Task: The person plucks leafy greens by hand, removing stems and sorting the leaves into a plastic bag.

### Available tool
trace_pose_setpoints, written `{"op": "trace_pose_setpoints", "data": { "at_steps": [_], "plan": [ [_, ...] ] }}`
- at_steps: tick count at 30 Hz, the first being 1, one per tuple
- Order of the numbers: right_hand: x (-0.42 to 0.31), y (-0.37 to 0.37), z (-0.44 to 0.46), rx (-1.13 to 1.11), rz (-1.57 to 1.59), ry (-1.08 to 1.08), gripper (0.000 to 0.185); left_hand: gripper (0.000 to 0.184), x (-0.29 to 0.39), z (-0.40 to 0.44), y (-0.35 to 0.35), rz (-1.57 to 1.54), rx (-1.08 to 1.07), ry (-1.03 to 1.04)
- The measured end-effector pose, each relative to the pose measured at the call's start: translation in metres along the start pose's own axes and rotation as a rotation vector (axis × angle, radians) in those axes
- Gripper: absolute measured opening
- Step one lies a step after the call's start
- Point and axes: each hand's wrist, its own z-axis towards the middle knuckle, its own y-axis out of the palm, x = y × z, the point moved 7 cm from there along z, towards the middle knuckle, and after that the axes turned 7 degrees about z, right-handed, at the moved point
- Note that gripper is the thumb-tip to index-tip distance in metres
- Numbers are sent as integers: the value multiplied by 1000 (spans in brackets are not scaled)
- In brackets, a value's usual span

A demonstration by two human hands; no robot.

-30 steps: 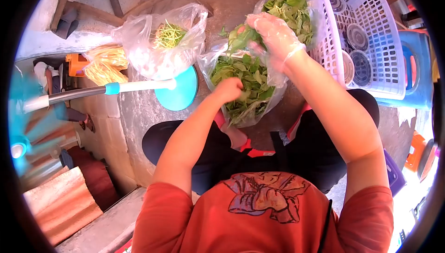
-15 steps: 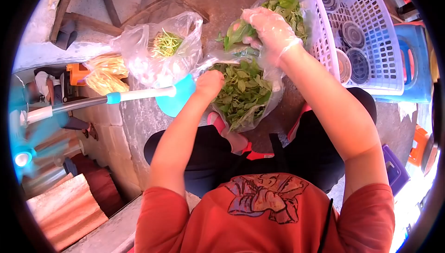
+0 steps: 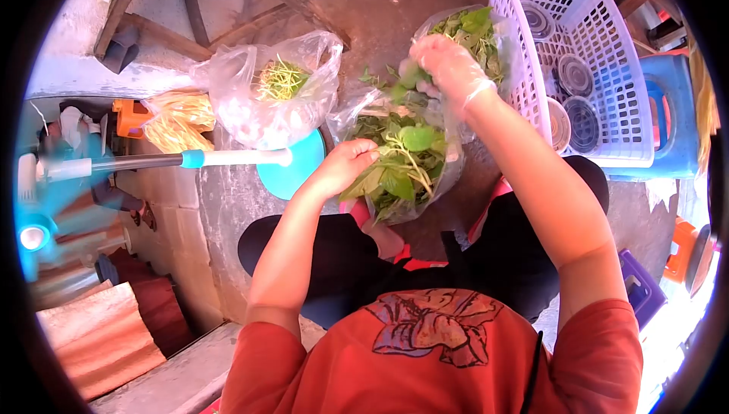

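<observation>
A clear bag of leafy greens stands between my feet. My left hand, bare, is closed at the bag's left side, its fingertips pinched at the edge of a bright green leafy sprig lying over the other leaves. My right hand wears a clear plastic glove. Its fingers are curled round some leaves, blurred by motion, above the gap between the two bags. Just beyond the right hand is a second bag of greens, partly hidden by it.
Farther left sits a clear bag with cut stems. A white plastic basket holding round lids stands at the right, beside a blue stool. A fan on a pole with a turquoise base is at the left.
My left hand has turned and opened out from a tight fist. A leafy sprig now lies on top of the near bag. My right hand has shifted slightly down and right with its leaves.
</observation>
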Motion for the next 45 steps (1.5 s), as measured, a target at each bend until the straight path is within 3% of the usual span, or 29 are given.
{"op": "trace_pose_setpoints", "data": {
  "at_steps": [1,4,5,8,10,13,16,17,20,21,24,28,30,32,35,41,45],
  "plan": [
    [-3,0,-1,47,-247,-97,12,19,-4,-1,2,-37,-31,-42],
    [4,22,-4,-177,-611,-39,19,18,1,-4,-4,4,-62,-23],
    [9,32,-4,-327,-791,-225,27,18,2,-6,-4,-15,-61,-5],
    [35,47,-26,-543,-1030,-166,31,18,4,-6,-10,-53,-57,24],
    [45,48,-32,-539,-1176,-73,31,20,4,-4,-13,-55,-65,12],
    [42,50,-29,-537,-1303,-60,31,21,10,-1,-22,-209,189,177],
    [32,35,-15,-436,-1160,-24,28,29,32,-23,-57,388,711,185],
    [28,27,-11,-380,-1077,0,26,25,41,-29,-64,462,836,229],
    [1,24,-13,-313,-1161,-80,25,16,36,-33,-61,246,708,191],
    [3,23,-9,-360,-1229,-195,27,16,37,-32,-56,218,615,128],
    [8,23,-4,-296,-1320,-102,34,20,37,-23,-33,174,491,136],
    [19,29,-6,-307,-1197,-149,30,27,34,-8,-10,274,411,128],
    [24,32,-12,-226,-1102,-161,27,19,31,-7,0,195,292,68],
    [12,40,-29,-158,-1145,-130,25,16,22,-10,7,393,314,118],
    [-1,38,-34,-90,-1208,-245,20,13,16,-13,9,511,186,9],
    [-1,35,-30,-63,-1190,-207,18,22,29,-17,-7,162,403,28],
    [8,40,-32,-104,-1062,-220,18,20,3,-1,7,-115,282,11]
  ]
}}
